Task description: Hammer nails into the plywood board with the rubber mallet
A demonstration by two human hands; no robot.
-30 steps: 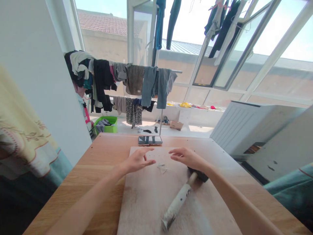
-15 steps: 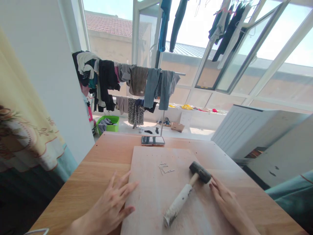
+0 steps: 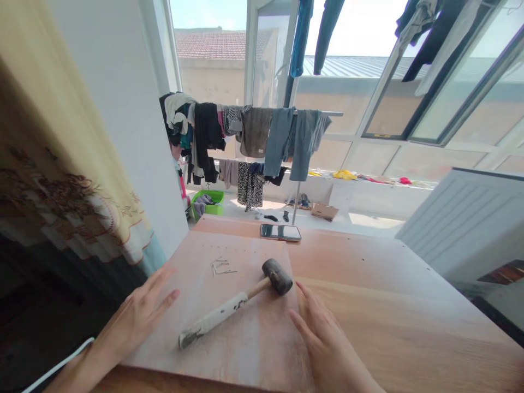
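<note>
A pale wooden board [image 3: 245, 349] lies flat on the table, with a black-headed rubber mallet [image 3: 221, 312] resting diagonally across it. Several small nails [image 3: 221, 266] are in a loose pile on the board, beyond the mallet's handle. At the board's left edge, my left hand [image 3: 141, 308] rests with fingers stretched out and thumb apart. My right hand [image 3: 319, 327] lies along the right edge, its fingers extended near the mallet head and its thumb apart. Neither hand holds the mallet.
On the wooden table [image 3: 393, 322], a phone [image 3: 280, 232] lies just beyond the board. A curtain [image 3: 94, 180] hangs at the left. Past the table stand a drying rack with clothes [image 3: 256, 134] and a green basket [image 3: 215, 208]. A white panelled piece [image 3: 458, 218] is at the right.
The board has shifted left and turned on the table, carrying the mallet and nails along. Both hands have moved left with its edges. The camera view has also swung somewhat.
</note>
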